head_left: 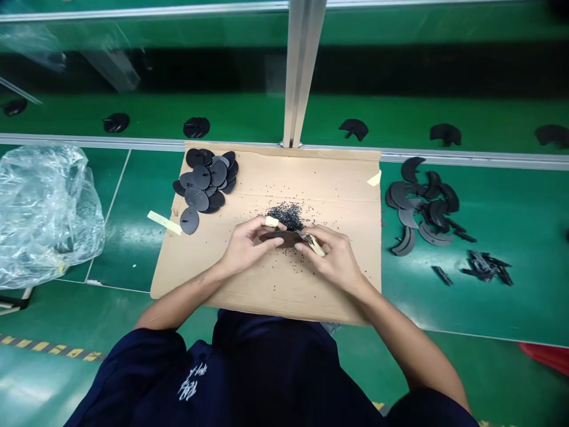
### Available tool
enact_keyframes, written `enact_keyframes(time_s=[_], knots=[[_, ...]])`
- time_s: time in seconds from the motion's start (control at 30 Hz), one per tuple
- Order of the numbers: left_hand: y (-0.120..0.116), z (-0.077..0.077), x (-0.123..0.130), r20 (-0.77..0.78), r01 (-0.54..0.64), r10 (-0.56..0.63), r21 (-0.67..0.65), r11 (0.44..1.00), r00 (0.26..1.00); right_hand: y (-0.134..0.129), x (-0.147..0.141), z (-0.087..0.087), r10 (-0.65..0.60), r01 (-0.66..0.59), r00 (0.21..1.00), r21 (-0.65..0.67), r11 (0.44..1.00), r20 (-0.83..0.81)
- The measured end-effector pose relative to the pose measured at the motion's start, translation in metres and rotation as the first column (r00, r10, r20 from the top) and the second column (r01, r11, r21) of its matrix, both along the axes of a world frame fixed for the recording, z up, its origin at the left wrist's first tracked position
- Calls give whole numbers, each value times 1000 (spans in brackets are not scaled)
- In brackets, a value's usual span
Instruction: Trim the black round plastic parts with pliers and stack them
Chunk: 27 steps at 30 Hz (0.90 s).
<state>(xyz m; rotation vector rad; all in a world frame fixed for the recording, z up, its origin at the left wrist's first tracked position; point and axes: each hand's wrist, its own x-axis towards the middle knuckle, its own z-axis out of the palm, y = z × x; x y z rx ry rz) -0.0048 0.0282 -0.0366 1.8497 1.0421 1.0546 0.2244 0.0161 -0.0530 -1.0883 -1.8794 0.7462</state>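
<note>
My left hand (251,243) grips the left side of a dark disc-like piece (284,238), with yellow tape round one fingertip. At the right end of that piece, my right hand (331,252) is closed, its thumb and fingers on the edge; yellow tape shows at its fingers, and small details there are hard to make out. Just beyond the hands a pile of tiny black parts (287,214) lies on a cardboard sheet (267,290), with loose bits scattered around. A heap of black discs (202,178) rests at the cardboard's back left.
Curved black pieces (438,210) and thin black parts (484,267) lie on the green table to the right. Clear plastic bags (48,213) sit at the left. A metal post (302,77) stands behind the cardboard.
</note>
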Motion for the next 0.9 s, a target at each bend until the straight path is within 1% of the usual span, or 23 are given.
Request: enact_keyframes(time_s=[0.03,0.07,0.1,0.17,0.2,0.23,0.27,0.3,0.33,0.37,0.4,0.43,0.5,0.57,0.6,0.67,0.77,0.83,0.9], knots=[[-1,1,1,-16,15,-15,23,1000,1000,-1,-4,0,-4,5,1000,56,998,-22],[-1,3,1,-70,36,-31,81,996,997,-2,-8,2,-6,6,1000,142,990,-1],[-1,5,0,-159,69,-43,157,985,986,-3,-10,4,-17,2,998,252,968,57],[0,8,-3,-379,158,-28,315,936,925,-6,-13,11,-62,-49,973,464,885,222],[1,9,-5,-469,205,-7,371,906,883,-8,-13,15,-77,-84,958,527,846,275],[1,9,-6,-529,239,13,405,883,849,-10,-12,20,-56,-118,955,547,829,291],[1,9,-7,-556,254,22,415,874,831,-12,-10,23,1,-144,965,528,837,262],[2,8,-8,-547,254,14,411,876,837,-13,-7,26,73,-160,978,482,861,195],[1,7,-9,-507,244,-10,398,885,862,-13,-3,28,127,-164,985,423,891,115],[1,7,-9,-449,231,-42,375,898,892,-13,2,29,140,-151,989,367,918,55],[0,6,-9,-384,218,-72,351,911,920,-11,6,28,117,-125,992,323,938,44],[-1,7,-9,-325,210,-99,328,921,941,-10,10,27,66,-88,994,299,950,85],[-4,10,-8,-244,198,-127,295,935,961,-5,16,22,-42,-37,967,302,953,252],[-6,15,-6,-212,188,-132,273,943,968,-1,18,17,-80,-50,919,315,948,386],[-7,17,-5,-202,183,-131,267,946,971,0,18,15,-81,-64,905,321,945,419],[-9,19,-3,-184,172,-125,268,948,975,1,15,14,-85,-78,897,346,935,435],[-10,19,-2,-161,167,-125,280,945,979,-1,12,14,-105,-65,909,384,921,404],[-11,18,-2,-149,168,-130,282,945,980,-2,11,16,-99,-67,913,385,921,396],[-12,17,-2,-137,165,-131,283,945,982,-4,11,17,-106,-73,900,385,920,423]])
